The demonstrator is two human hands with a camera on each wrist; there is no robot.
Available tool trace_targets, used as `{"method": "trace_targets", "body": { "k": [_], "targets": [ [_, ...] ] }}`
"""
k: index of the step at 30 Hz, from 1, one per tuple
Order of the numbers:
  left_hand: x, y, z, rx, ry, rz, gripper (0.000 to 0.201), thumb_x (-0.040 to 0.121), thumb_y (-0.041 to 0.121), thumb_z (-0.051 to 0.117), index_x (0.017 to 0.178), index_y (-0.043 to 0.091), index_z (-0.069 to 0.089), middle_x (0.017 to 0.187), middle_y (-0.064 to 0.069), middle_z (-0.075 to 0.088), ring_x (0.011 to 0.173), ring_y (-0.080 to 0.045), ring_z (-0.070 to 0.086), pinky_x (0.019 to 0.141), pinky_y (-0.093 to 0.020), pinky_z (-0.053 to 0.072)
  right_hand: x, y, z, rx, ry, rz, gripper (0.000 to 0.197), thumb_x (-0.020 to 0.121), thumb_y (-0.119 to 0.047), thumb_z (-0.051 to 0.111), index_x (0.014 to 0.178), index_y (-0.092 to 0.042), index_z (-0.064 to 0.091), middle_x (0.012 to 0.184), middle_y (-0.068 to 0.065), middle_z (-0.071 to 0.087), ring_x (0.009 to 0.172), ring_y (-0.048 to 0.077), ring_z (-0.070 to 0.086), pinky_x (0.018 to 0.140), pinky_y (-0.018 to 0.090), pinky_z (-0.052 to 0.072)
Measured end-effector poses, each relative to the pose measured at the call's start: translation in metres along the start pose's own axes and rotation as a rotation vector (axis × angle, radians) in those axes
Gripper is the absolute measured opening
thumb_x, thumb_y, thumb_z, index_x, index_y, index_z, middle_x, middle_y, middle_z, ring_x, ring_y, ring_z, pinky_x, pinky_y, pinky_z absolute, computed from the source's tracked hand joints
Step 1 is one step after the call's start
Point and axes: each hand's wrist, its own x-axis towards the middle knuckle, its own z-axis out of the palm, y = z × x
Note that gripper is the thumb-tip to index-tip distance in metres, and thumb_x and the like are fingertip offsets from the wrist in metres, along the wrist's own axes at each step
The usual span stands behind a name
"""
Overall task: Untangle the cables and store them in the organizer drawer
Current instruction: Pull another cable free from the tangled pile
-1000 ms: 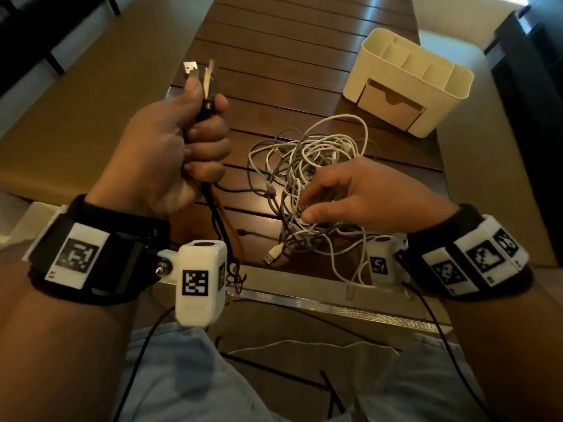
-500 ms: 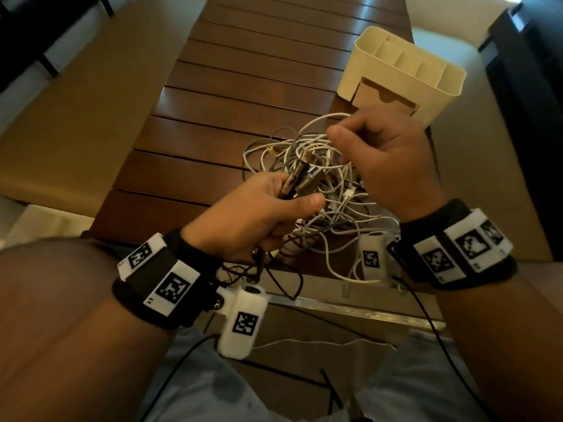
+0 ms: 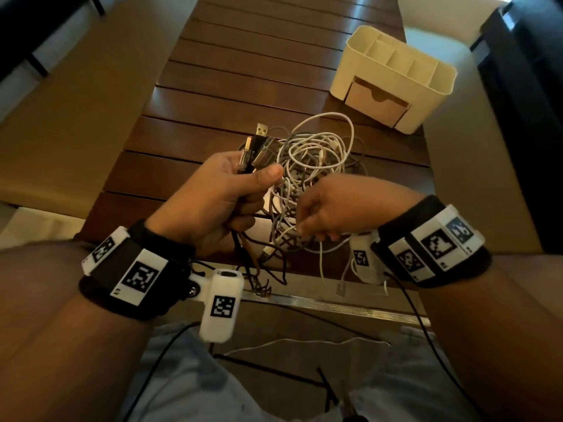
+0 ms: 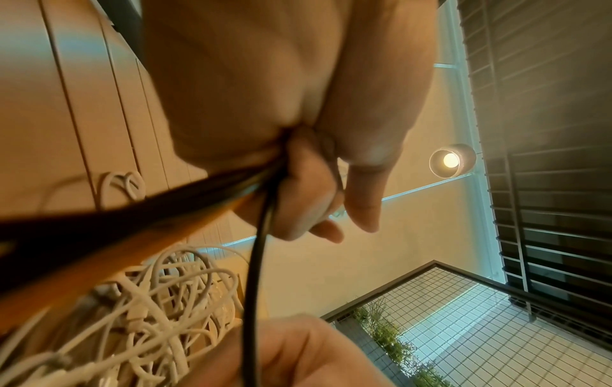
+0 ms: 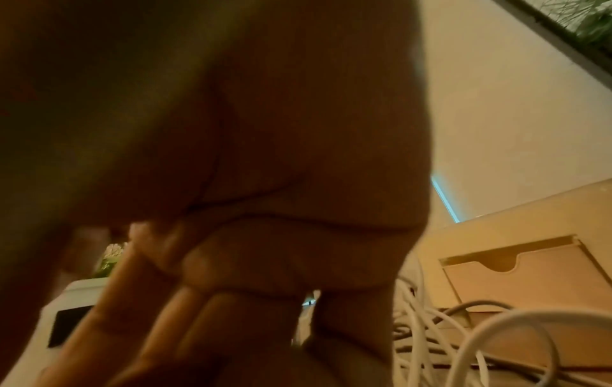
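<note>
On a dark slatted wooden table (image 3: 231, 95), the cream organizer (image 3: 432, 86) stands with its drawer (image 3: 376, 106) closed, just beyond the white cable tangle (image 3: 316, 166). We judge that pulling while loops remain knotted could tighten them or drag the heap off the edge. Our left hand (image 3: 219, 202) clenches a dark cable bundle (image 3: 257, 153); our right hand (image 3: 332, 208) pinches a strand of the tangle.

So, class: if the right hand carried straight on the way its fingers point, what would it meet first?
The right hand points into the tangle of white cables; it already pinches a strand there, though depth is uncertain.
</note>
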Motion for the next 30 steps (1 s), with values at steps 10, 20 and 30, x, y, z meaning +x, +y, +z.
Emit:
{"method": "trace_targets", "body": {
  "k": [10,20,30],
  "targets": [
    [0.001,0.002,-0.006,-0.024,0.004,0.015,0.027,0.084,0.028,0.065,0.094,0.008,0.050,0.056,0.005,0.029,0.043,-0.007,0.021,0.039,-0.022,0.014,0.028,0.004,0.023,-0.144,0.101,-0.014,0.048,0.087,-0.033,0.071,0.131,-0.039,0.053,0.091,-0.007,0.060,0.085,0.016,0.062,0.082,0.040,0.057],
    [0.000,0.003,-0.008,0.015,-0.023,0.035,0.048,0.086,0.028,0.064,0.108,-0.012,0.050,0.054,0.007,0.030,0.042,-0.007,0.022,0.039,-0.021,0.015,0.044,-0.003,0.038,-0.406,0.247,-0.013,0.015,0.096,-0.033,0.058,0.108,-0.029,0.065,0.082,-0.002,0.049,0.085,0.025,0.058,0.071,0.039,0.053],
    [-0.002,0.003,-0.013,-0.006,-0.012,0.056,0.015,0.090,0.026,0.062,0.079,0.017,0.057,0.056,0.006,0.028,0.043,-0.007,0.021,0.038,-0.019,0.018,0.046,0.010,0.037,-0.102,0.810,0.037,0.020,0.100,-0.031,0.047,0.094,-0.015,0.057,0.077,0.002,0.059,0.068,0.022,0.059,0.064,0.046,0.055]
  ]
}}
